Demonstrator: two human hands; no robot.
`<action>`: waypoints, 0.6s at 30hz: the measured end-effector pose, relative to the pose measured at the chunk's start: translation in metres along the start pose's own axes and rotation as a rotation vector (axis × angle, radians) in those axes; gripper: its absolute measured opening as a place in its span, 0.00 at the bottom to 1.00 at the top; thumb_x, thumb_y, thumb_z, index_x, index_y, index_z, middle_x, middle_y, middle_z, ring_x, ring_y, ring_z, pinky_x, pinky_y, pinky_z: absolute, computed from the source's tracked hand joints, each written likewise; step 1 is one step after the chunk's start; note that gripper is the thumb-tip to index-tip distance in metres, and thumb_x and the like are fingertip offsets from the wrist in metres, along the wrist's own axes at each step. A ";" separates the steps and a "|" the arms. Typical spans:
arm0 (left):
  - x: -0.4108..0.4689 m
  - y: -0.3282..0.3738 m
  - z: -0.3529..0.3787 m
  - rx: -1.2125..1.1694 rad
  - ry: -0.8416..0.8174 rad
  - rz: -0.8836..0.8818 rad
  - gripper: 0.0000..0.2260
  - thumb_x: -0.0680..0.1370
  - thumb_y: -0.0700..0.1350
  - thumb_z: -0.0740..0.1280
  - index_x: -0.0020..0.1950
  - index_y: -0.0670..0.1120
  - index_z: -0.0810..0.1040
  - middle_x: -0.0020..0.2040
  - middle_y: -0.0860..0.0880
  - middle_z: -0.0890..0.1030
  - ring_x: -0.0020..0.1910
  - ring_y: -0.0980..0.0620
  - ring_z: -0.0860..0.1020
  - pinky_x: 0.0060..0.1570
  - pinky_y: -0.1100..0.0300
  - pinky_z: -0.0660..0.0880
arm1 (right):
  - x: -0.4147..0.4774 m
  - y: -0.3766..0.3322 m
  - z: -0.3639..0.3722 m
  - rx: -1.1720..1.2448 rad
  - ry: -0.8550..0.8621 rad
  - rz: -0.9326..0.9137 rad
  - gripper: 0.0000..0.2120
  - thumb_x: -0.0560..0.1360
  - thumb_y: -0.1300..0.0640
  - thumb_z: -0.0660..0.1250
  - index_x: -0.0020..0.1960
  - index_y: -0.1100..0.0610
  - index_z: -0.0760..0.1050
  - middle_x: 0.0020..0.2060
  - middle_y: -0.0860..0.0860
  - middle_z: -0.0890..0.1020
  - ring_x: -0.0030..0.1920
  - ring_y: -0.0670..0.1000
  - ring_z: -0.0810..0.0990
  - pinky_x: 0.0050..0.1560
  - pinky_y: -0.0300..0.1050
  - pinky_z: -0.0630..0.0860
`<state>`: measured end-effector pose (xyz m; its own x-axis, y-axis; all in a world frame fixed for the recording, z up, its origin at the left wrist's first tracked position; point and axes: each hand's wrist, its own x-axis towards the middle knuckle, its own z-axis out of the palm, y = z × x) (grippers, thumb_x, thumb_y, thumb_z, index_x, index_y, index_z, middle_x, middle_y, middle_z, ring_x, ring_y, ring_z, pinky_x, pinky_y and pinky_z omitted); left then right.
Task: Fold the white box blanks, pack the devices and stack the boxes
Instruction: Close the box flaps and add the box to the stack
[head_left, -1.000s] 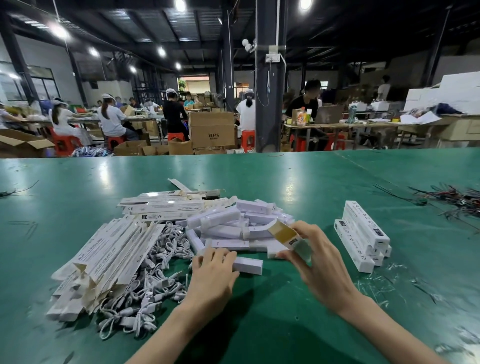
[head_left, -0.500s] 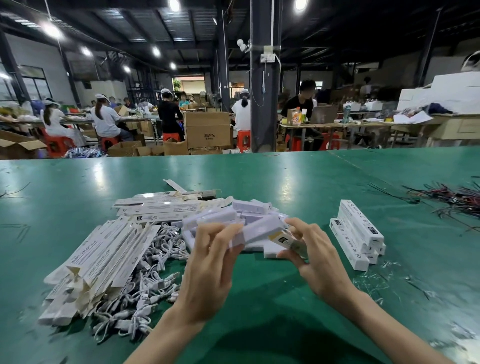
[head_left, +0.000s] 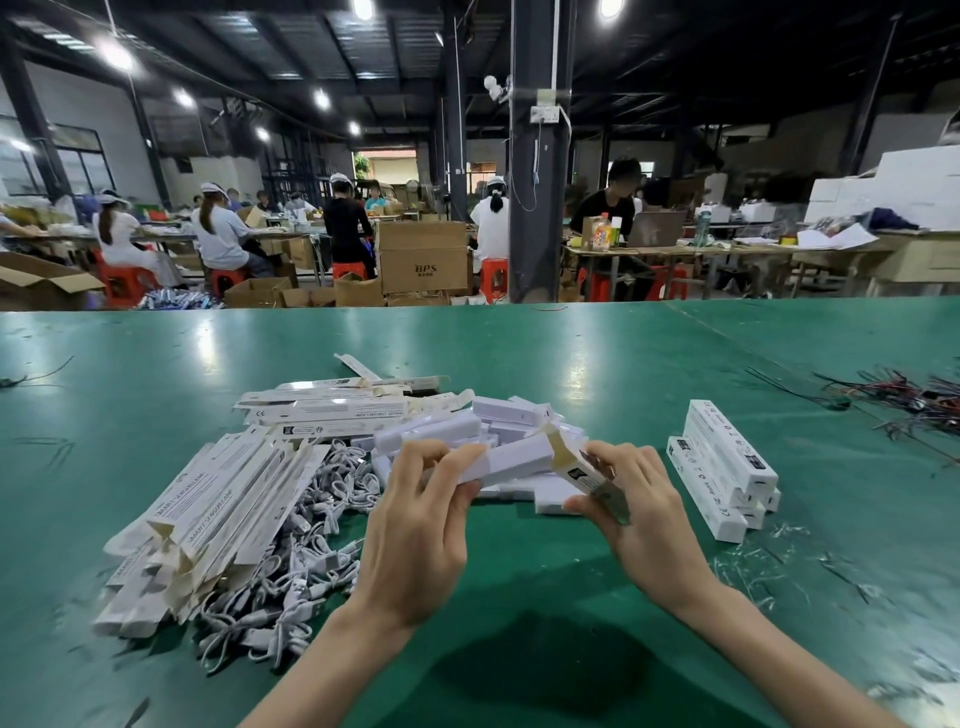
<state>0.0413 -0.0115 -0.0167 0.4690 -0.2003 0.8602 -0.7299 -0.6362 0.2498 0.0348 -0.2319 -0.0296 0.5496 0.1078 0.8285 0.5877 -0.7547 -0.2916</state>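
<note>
Left hand (head_left: 415, 530) pinches a crosswise device (head_left: 511, 460), its right end at the box (head_left: 582, 474) right hand (head_left: 649, 525) grips.

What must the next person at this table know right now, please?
Left hand: holds a white device, its end at the open mouth of the folded box.
Right hand: holds that folded box.
Flat blanks and cables lie to the left; loose devices behind the hands.
Done: a few closed boxes stacked at right.
Left: push this device in, close, stack; many blanks remain.
</note>
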 end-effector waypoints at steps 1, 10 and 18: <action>0.001 0.000 -0.002 0.014 0.002 0.007 0.13 0.78 0.43 0.61 0.59 0.41 0.80 0.50 0.49 0.70 0.41 0.52 0.73 0.31 0.57 0.75 | -0.001 0.001 0.000 -0.006 -0.007 0.000 0.22 0.68 0.60 0.75 0.60 0.59 0.73 0.47 0.43 0.74 0.46 0.48 0.69 0.49 0.34 0.66; 0.004 -0.001 -0.003 0.170 0.014 0.116 0.14 0.70 0.33 0.67 0.54 0.42 0.82 0.49 0.45 0.72 0.48 0.48 0.70 0.33 0.53 0.78 | -0.002 0.001 -0.001 -0.123 -0.131 -0.106 0.18 0.65 0.66 0.78 0.54 0.62 0.80 0.45 0.50 0.80 0.44 0.55 0.73 0.44 0.52 0.76; -0.010 0.011 0.013 -0.319 -0.095 -0.067 0.18 0.81 0.41 0.59 0.68 0.54 0.62 0.60 0.57 0.68 0.59 0.61 0.70 0.61 0.73 0.64 | -0.004 -0.012 0.003 -0.081 -0.168 -0.139 0.20 0.69 0.62 0.77 0.59 0.63 0.78 0.47 0.53 0.80 0.46 0.55 0.74 0.48 0.51 0.76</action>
<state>0.0347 -0.0263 -0.0284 0.5544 -0.2444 0.7955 -0.8078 -0.3882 0.4437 0.0275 -0.2216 -0.0308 0.5615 0.3156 0.7649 0.6190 -0.7737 -0.1351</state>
